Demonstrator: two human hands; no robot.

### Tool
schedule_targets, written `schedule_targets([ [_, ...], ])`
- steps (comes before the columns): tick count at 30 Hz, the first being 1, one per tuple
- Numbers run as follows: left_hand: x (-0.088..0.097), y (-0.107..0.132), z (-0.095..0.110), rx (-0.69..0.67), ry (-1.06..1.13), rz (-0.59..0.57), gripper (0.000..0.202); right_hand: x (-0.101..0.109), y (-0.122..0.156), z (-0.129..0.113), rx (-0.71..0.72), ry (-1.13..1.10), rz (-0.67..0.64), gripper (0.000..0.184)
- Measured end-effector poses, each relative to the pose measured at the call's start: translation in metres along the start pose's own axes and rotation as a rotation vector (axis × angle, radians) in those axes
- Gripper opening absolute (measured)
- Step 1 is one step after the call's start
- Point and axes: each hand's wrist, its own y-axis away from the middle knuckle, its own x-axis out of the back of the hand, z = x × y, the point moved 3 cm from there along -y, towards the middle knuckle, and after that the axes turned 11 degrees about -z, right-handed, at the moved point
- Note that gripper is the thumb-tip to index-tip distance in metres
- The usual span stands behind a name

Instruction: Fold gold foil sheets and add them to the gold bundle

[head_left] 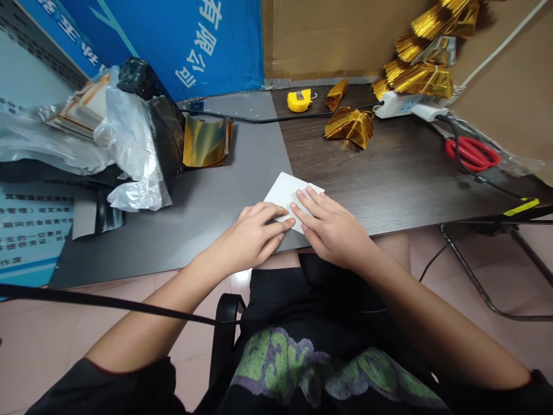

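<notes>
A white sheet of paper (pixel 280 189) lies at an angle near the table's front edge, with a folded-over part at its right side. Flat on that right part rests my right hand (pixel 330 225), its fingers stretched out and slightly spread. My left hand (pixel 261 230) touches the lower left of the paper, fingers extended, the index fingertip close to the right hand's fingers. Neither hand grips the sheet; both press it from above. The fingers cover the paper's lower middle.
Gold foil sheets (pixel 206 142) stand on the left by plastic bags (pixel 133 144). Toward the back are a yellow tape measure (pixel 299 101), a folded gold foil bundle (pixel 349 127) and a white power strip (pixel 400 105). Red-handled scissors (pixel 473 154) lie at right beside cables.
</notes>
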Motion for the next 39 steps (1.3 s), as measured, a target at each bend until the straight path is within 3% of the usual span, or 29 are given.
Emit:
schedule_targets([
  [5,0.007,-0.004,0.007,0.001,-0.119,0.006,0.03,0.003,-0.005,-0.001,0.013,-0.011,0.015,0.046],
  [20,0.007,-0.006,0.011,-0.061,-0.175,0.04,0.028,-0.002,-0.012,0.0,-0.212,-0.026,-0.013,0.053],
  [28,0.007,-0.007,0.011,-0.041,-0.094,0.001,0.034,0.004,-0.031,0.027,-0.37,0.016,-0.087,0.055],
  [30,0.007,-0.007,0.011,-0.036,-0.109,-0.001,0.033,0.008,-0.032,0.024,-0.328,0.018,-0.061,0.055],
  [34,0.006,-0.007,0.011,-0.032,-0.092,-0.008,0.035,0.005,-0.022,0.0,-0.114,-0.014,-0.062,0.055],
  [39,0.002,-0.002,0.011,-0.011,-0.155,0.019,0.035,-0.003,-0.011,-0.006,-0.109,-0.029,-0.101,0.059],
])
